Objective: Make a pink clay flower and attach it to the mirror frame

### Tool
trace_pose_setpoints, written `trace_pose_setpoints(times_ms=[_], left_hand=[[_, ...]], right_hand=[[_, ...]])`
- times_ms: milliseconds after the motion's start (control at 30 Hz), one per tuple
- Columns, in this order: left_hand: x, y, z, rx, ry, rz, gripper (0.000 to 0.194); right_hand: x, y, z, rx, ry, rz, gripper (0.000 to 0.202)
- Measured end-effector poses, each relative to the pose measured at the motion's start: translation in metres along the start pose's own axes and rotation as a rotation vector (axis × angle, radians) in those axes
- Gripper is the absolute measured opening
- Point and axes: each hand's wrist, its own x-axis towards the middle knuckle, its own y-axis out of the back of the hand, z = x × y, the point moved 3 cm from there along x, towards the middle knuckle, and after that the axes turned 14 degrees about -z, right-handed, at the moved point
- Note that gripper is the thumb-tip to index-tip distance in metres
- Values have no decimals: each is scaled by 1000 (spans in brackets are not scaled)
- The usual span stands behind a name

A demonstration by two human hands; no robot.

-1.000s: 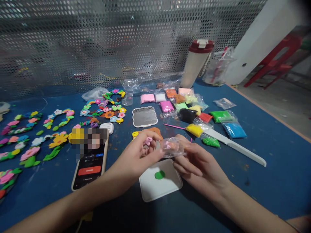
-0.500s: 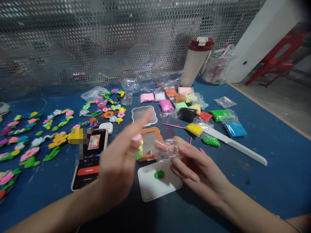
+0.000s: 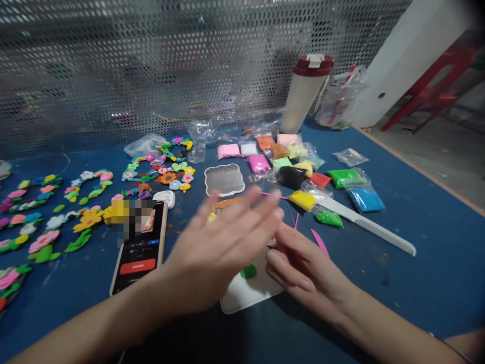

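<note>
My left hand (image 3: 215,258), slightly blurred, reaches across with its fingers stretched out, their tips beside my right hand's fingertips. My right hand (image 3: 310,273) is closed on a clear plastic bag (image 3: 272,242), of which only a sliver shows behind the left fingers. Below both hands lies a white rounded plate (image 3: 242,301) with a flattened lump of green clay (image 3: 248,271) on it. Behind my left fingers, an orange-brown clay-edged frame (image 3: 227,203) is mostly covered. A white wavy frame (image 3: 225,180) lies farther back.
A phone (image 3: 140,253) lies left, near several colourful clay-decorated frames (image 3: 89,184). Small bags of clay (image 3: 302,200), a white comb-like tool (image 3: 379,232) and a pink knife (image 3: 319,241) lie right. A tumbler (image 3: 306,96) stands by the perforated metal panel (image 3: 151,65).
My left hand has swung right, from upright beside the plate to stretched over the right fingertips. It now covers most of the plastic bag and the brown-edged frame. My right hand has barely moved.
</note>
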Motion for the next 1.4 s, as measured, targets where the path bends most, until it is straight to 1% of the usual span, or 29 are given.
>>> trace_pose_setpoints(times_ms=[33,67,100,133,167,233,267,300,333,367,467,500,533,600,667,767,967,1067,1133,1167,1233,1300,1367,1400], left_hand=[[2,-8,1,89,-97,-196,48],[3,-12,0,164,-124,-300,48],[5,-12,-1,180,-134,-332,50],[6,-7,-2,149,-116,-291,49],[8,0,-3,87,-50,-192,47],[7,20,-6,-64,126,101,37],[6,28,-7,-129,182,217,32],[6,33,-7,-181,234,263,27],[7,35,-8,-209,278,252,24],[8,34,-9,-226,317,190,22],[12,22,-12,-260,397,-103,25],[13,19,-13,-281,412,-168,27],[13,17,-13,-303,417,-200,28],[14,16,-14,-326,411,-201,29],[13,19,-15,-331,400,-159,28],[13,22,-16,-357,407,-124,30],[11,21,-18,-408,443,-141,31],[12,20,-21,-371,460,-143,35],[13,20,-21,-299,468,-158,33],[13,21,-21,-248,471,-139,31],[12,24,-17,-122,447,-37,24],[8,26,-7,24,346,134,21],[3,22,6,162,141,232,29],[1,14,12,223,4,189,36]], right_hand=[[0,0,1,21,1,-3,19],[0,0,1,36,2,-8,19],[0,0,0,43,2,-14,19],[0,-1,0,44,2,-24,18],[0,-1,-1,38,2,-35,18],[0,-2,-4,19,5,-43,24],[0,-2,-4,8,6,-37,26],[0,-2,-4,-6,7,-24,27],[0,-2,-4,-23,8,-12,26],[0,-2,-4,-39,8,-5,25],[-1,-2,-3,-81,-7,-12,23],[-1,-3,-3,-100,-19,-18,23],[-1,-3,-3,-130,-27,-18,24],[-1,-4,-6,-227,-31,4,24],[-1,-4,-8,-348,-4,45,24],[-4,0,-11,-507,49,150,20],[-11,10,-13,-786,134,404,19],[-11,12,-15,-819,194,447,14],[-11,12,-17,-808,229,451,10],[-10,12,-18,-802,243,457,9],[-10,13,-20,-789,242,487,10],[-10,13,-20,-766,208,525,13],[-9,13,-18,-732,157,538,15],[-8,12,-17,-708,140,520,12]])
